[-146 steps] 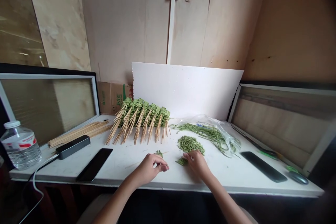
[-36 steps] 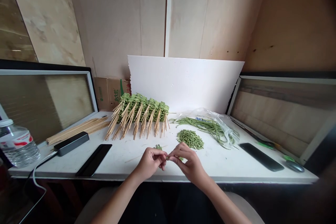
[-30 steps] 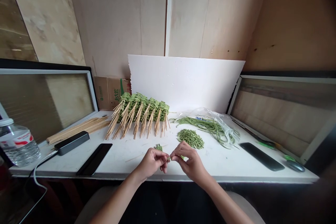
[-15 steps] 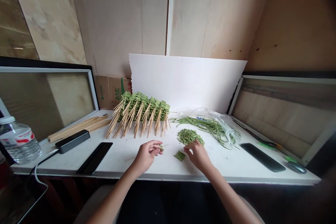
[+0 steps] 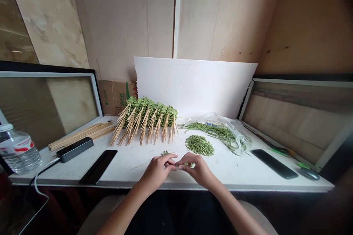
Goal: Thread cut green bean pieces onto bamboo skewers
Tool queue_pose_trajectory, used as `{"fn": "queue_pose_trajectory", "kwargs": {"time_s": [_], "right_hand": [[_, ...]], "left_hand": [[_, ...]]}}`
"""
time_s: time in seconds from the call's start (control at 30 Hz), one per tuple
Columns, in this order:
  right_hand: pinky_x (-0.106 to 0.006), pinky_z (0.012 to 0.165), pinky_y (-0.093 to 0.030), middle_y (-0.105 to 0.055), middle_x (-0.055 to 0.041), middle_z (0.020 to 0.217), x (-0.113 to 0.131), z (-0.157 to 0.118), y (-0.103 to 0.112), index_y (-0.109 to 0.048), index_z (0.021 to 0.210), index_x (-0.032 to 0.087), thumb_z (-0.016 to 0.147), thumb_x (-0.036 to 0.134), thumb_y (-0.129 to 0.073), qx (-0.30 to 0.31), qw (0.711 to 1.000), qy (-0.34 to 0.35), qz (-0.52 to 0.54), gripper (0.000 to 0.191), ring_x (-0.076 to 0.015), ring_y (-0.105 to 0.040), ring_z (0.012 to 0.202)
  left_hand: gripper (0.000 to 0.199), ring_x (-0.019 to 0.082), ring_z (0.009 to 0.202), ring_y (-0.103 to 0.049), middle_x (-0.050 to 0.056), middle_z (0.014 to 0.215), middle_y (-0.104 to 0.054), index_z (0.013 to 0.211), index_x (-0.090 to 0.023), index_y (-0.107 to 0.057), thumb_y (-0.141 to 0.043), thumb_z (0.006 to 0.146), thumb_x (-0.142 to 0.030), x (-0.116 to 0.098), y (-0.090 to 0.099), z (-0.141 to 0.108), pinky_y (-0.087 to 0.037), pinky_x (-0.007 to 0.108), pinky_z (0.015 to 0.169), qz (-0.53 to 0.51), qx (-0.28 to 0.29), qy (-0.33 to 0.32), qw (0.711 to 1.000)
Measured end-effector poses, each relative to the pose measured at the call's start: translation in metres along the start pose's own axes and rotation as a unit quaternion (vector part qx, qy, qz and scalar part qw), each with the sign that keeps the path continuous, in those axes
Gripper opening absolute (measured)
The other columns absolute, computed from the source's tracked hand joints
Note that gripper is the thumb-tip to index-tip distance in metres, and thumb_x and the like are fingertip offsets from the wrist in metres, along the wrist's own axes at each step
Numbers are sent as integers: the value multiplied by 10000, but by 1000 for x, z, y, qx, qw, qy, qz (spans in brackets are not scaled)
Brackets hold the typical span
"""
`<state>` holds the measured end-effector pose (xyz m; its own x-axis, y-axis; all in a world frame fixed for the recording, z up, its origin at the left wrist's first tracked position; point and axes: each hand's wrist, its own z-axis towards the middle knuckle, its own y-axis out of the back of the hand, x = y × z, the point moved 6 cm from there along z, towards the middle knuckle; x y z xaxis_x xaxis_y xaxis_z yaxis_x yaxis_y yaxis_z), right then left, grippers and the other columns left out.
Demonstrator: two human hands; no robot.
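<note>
My left hand (image 5: 158,170) and my right hand (image 5: 197,169) meet fingertip to fingertip over the front of the white table. The fingers of both are pinched together; what lies between the tips is too small to make out. Beside my left fingers show a few green bean pieces (image 5: 164,152) and a thin pale stick (image 5: 139,166). Behind my right hand is a heap of cut green beans (image 5: 200,145). Skewers loaded with bean pieces (image 5: 154,112) are stacked at the back, their bare ends toward me.
Bare skewers (image 5: 82,134), a black box (image 5: 75,149), a phone (image 5: 98,167) and a water bottle (image 5: 19,149) are on the left. Long beans (image 5: 217,132), a plastic bag (image 5: 237,128), a dark slab (image 5: 275,163) and a mouse-like object (image 5: 310,173) are on the right.
My right hand has moved left from beside the bean heap to meet my left hand. My left hand has shifted slightly, and the thin stick now shows to its left.
</note>
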<state>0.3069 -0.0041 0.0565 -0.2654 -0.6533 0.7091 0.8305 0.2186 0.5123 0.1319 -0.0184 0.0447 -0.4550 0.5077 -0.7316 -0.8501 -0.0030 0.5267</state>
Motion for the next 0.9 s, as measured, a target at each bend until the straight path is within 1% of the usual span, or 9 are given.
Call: {"fn": "queue_pose_trajectory", "kwargs": {"time_s": [0.1, 0.2, 0.3, 0.37, 0.47, 0.57, 0.67, 0.77, 0.9], "right_hand": [[-334, 717, -526, -774, -78, 895, -12, 0, 9, -821, 984, 233, 904, 469, -746, -33, 999, -19, -8, 260, -221, -679, 826], [-331, 697, -530, -778, -85, 935, -21, 1, 24, -811, 980, 224, 932, 471, -701, -67, 997, -44, -25, 274, -235, -698, 855], [-340, 700, -540, -790, -92, 961, -23, 3, 33, -804, 944, 218, 951, 497, -654, -83, 994, -67, -31, 317, -243, -714, 859], [-354, 728, -559, -793, -103, 991, -24, 3, 35, -803, 935, 210, 942, 521, -653, -91, 992, -82, -10, 346, -254, -725, 888], [-365, 745, -578, -781, -119, 1064, -28, 3, 40, -808, 948, 206, 911, 548, -681, -138, 986, -88, 30, 367, -283, -723, 983], [-379, 753, -583, -779, -120, 1088, -37, 2, 46, -817, 982, 219, 879, 544, -723, -190, 974, -105, 61, 354, -294, -718, 1002], [-406, 742, -589, -798, -116, 1024, -49, -1, 54, -821, 1031, 224, 804, 537, -801, -235, 954, -141, 118, 388, -287, -727, 895], [-416, 707, -585, -806, -104, 910, -54, -5, 61, -830, 993, 208, 698, 525, -885, -278, 931, -162, 169, 437, -265, -707, 767], [-404, 718, -569, -797, -102, 845, -51, -5, 63, -824, 974, 178, 691, 542, -888, -287, 916, -165, 226, 466, -262, -703, 778]], "left_hand": [[321, 229, 887, -733, 47, 1013, -784, 1192, -244, -724, -726, 876, -188, 12, 21, 3, -543, 321, 815, 154, 2, 48, 987], [177, 297, 993, -701, 115, 1083, -746, 1040, -187, -762, -737, 868, -216, 33, 47, 3, -510, 348, 798, 329, 16, 117, 937], [92, 307, 1013, -683, 133, 1050, -729, 938, -167, -768, -712, 868, -188, 52, 57, 1, -485, 342, 797, 385, 55, 142, 910], [98, 285, 965, -683, 116, 968, -727, 841, -170, -758, -670, 883, -162, 59, 56, 1, -471, 333, 799, 382, 67, 134, 912], [188, 272, 963, -669, 110, 942, -716, 779, -170, -725, -597, 911, -135, 61, 52, 2, -458, 338, 838, 373, 72, 110, 918], [197, 278, 1022, -650, 123, 978, -701, 824, -165, -689, -532, 940, -134, 60, 50, 3, -456, 344, 874, 361, 68, 93, 925], [211, 238, 928, -664, 100, 973, -691, 918, -174, -639, -443, 997, -171, 59, 51, 3, -475, 310, 801, 341, 62, 85, 934], [214, 204, 810, -662, 62, 922, -684, 948, -198, -588, -396, 1031, -244, 53, 53, 5, -482, 282, 724, 267, 36, 66, 961], [209, 192, 765, -653, 44, 873, -674, 945, -209, -577, -432, 1027, -335, 37, 52, 8, -497, 278, 708, 131, -6, 21, 991]]}}
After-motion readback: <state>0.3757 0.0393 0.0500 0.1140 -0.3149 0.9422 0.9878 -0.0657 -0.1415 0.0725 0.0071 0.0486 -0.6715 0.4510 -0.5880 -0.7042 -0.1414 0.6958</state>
